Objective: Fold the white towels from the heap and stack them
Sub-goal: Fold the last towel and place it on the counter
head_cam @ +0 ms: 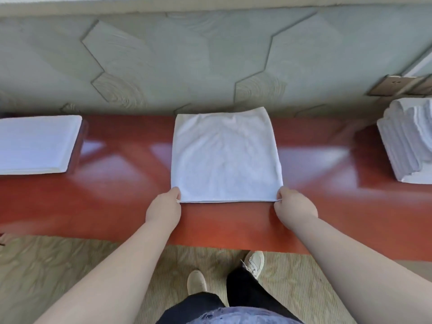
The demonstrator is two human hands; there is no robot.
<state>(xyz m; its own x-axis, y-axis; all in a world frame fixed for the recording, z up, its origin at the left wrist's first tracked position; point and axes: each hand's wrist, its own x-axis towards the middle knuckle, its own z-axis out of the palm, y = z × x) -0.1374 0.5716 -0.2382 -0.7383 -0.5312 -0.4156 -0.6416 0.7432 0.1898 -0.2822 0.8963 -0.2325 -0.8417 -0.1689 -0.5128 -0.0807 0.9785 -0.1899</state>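
A white towel (225, 157) lies flat on the red table (117, 195) in the middle, folded over so that two layers show along its near edge. My left hand (164, 208) pinches the near left corner. My right hand (293, 205) pinches the near right corner. At the left end of the table sits a flat pile of white towels (35, 143). At the right end stands a taller stack of folded white towels (409, 139), partly cut off by the frame edge.
A grey-green patterned wall (210, 61) runs right behind the table. A brown wall plate (392, 86) sits at the far right above the stack. Below the table edge are beige carpet (70, 265) and my feet (253, 261).
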